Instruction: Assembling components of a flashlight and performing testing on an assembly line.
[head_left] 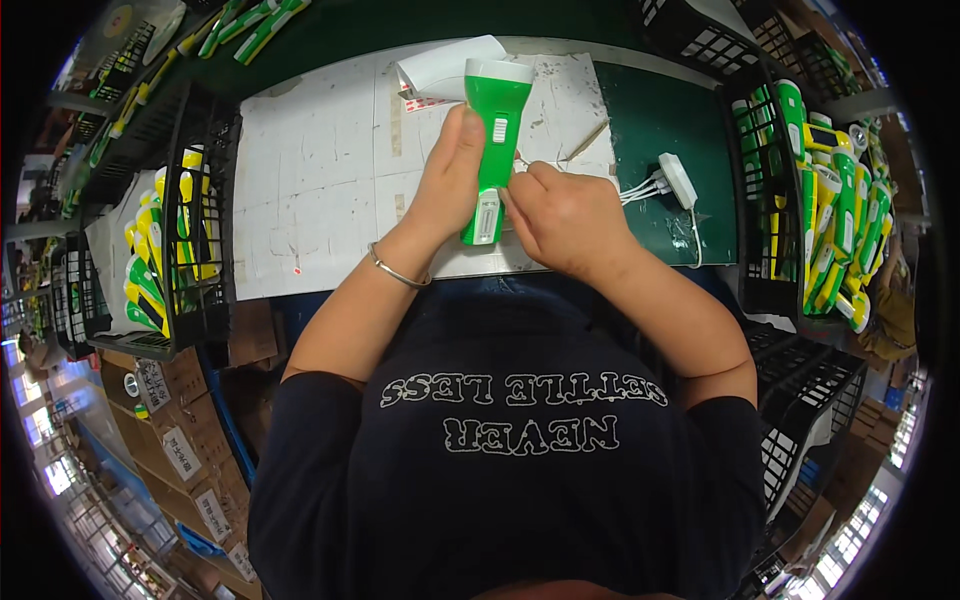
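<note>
My left hand (449, 180) is closed around a green flashlight (492, 125) with a white head rim, held upright over the table with its head pointing away from me. A white slide switch (499, 131) faces up on its body, and a pale label (487, 217) sits on the handle's lower end. My right hand (570, 215) is curled against the right side of the handle, thumb beside the label. Its fingertips are partly hidden, so whatever they pinch cannot be made out. Behind that hand, white cables (640, 188) run to a white charger block (677, 180).
A curled sheet of white paper (450, 65) lies at the back of the white table board (310, 170). Near the board's right edge is a thin stick-like tool (586, 142). Black crates (775, 270) of green and yellow flashlights (840, 215) flank both sides; cardboard boxes (170, 430) stand lower left.
</note>
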